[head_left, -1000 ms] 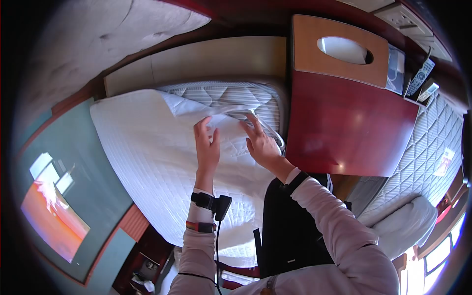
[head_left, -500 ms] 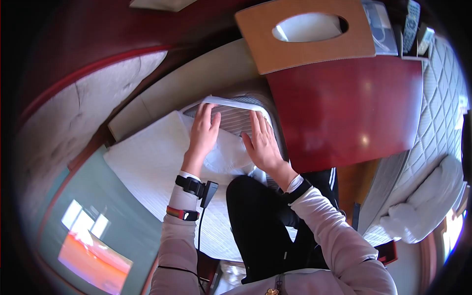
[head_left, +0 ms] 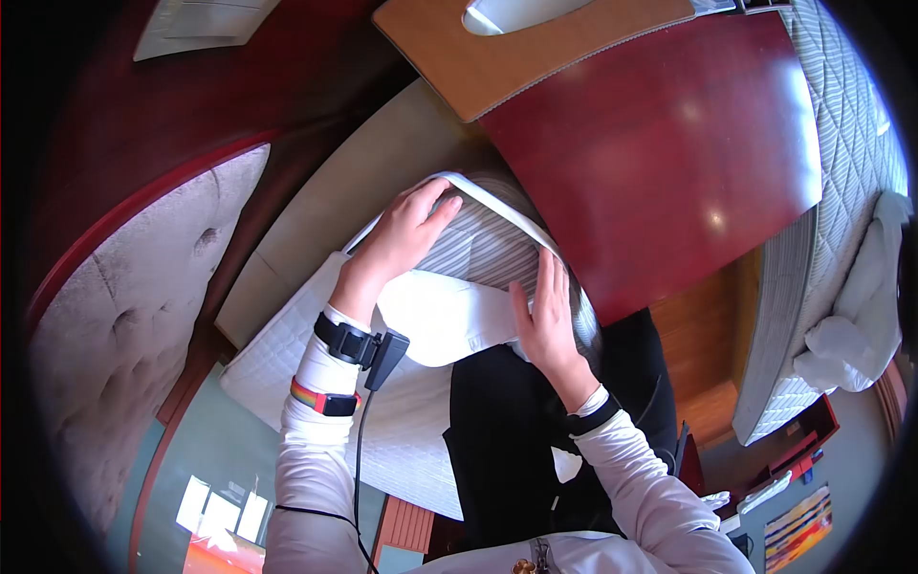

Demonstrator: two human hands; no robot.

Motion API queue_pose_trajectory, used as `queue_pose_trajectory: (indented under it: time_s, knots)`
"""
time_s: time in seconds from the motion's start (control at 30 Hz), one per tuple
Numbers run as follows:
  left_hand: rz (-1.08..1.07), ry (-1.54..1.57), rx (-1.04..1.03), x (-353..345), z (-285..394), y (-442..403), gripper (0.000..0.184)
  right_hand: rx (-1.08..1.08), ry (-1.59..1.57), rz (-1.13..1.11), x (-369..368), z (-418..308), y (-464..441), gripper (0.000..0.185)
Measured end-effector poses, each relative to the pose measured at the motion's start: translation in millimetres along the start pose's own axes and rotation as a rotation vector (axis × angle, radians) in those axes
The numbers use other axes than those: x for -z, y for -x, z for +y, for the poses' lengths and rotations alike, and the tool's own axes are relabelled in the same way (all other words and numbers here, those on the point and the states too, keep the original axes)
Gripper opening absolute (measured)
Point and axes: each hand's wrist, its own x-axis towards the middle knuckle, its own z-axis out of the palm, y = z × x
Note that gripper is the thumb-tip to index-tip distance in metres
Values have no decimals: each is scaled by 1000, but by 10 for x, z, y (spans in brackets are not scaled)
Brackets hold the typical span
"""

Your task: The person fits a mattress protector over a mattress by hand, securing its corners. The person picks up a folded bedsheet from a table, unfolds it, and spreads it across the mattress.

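A striped grey mattress corner [head_left: 478, 239] lies in front of me, with a white band, the edge of a bed cover [head_left: 499, 209], running in an arc around it. My left hand [head_left: 400, 231] has its fingers curled at the band on the left side, thumb apart. Along the right stretch of the band, my right hand [head_left: 550, 320] lies with straight fingers, tips touching the edge, thumb held away. White cloth [head_left: 440, 316] lies bunched between my wrists, over a quilted white surface. Whether the right fingertips hook under the band is unclear.
A dark red bedside table [head_left: 660, 143] stands close on the right, bearing a brown tissue box cover [head_left: 478, 72]. A beige headboard panel [head_left: 382, 143] borders the mattress. Another quilted mattress [head_left: 851, 124] lies beyond the table. A cable [head_left: 359, 469] hangs from my left wrist device.
The view has shifted and turned. The band now arcs wider around the corner, and my hands are farther apart, the right one lower along the edge. More of the striped mattress shows.
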Motion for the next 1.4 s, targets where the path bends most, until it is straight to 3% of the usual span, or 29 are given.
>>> queue_pose_trajectory:
  time_s: [0.17,0.2,0.3,0.47,0.6,0.67,0.7,0.8,1.0,1.13,1.27,1.4]
  knots:
    - [-88,137,134,54,-383,-220,36,-127,-154,-67,114,274,-13,49]
    - [-201,164,196,151,-379,-273,41,-139,-151,-94,153,288,-11,48]
    - [-405,100,182,355,-251,-337,41,-130,-167,-131,193,382,69,48]
    - [-540,-47,321,514,-137,-586,43,-182,-207,-105,278,400,203,41]
    - [-645,-129,265,425,-293,-915,44,-347,-222,-142,293,399,286,37]
    - [-662,-252,192,321,-328,-987,42,-234,-196,-9,184,539,306,35]
    - [-603,-260,234,258,-392,-972,42,-180,-184,55,133,602,337,35]
    - [-472,-353,270,125,-575,-882,45,-465,-254,-202,161,724,401,32]
    - [-387,-230,359,31,-849,-867,42,-348,-355,-7,255,864,389,24]
    - [-330,-328,334,-49,-753,-906,38,-354,-356,-136,372,940,383,23]
    - [-329,-457,216,-15,-732,-916,34,-236,-248,-112,451,911,329,24]
    - [-232,-545,288,-83,-454,-961,35,-230,-51,-181,466,909,414,28]
